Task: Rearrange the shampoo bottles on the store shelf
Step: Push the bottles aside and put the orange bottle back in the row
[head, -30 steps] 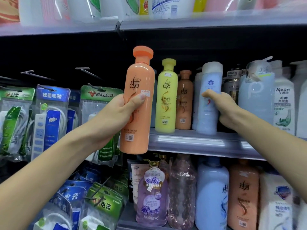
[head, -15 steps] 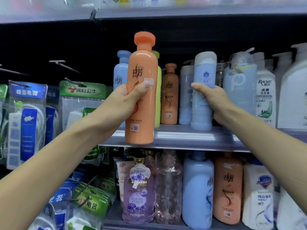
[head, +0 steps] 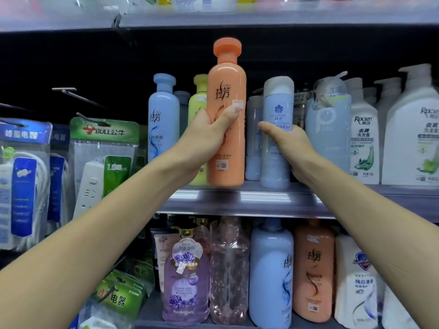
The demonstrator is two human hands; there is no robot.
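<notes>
A store aisle, dim behind the goods. Nearest, the lower shelf carries a clear lilac pump bottle and a clear pink ribbed plastic bottle. Above, at the front edge of the grey metal middle shelf, the left hand is wrapped around the tall glossy orange plastic shampoo bottle, upright, its base at the shelf edge. Just beside it the right hand grips a pale blue cylindrical bottle with a grey cap, standing on the shelf. Behind the orange one stand a yellow bottle and a light blue round-capped bottle.
</notes>
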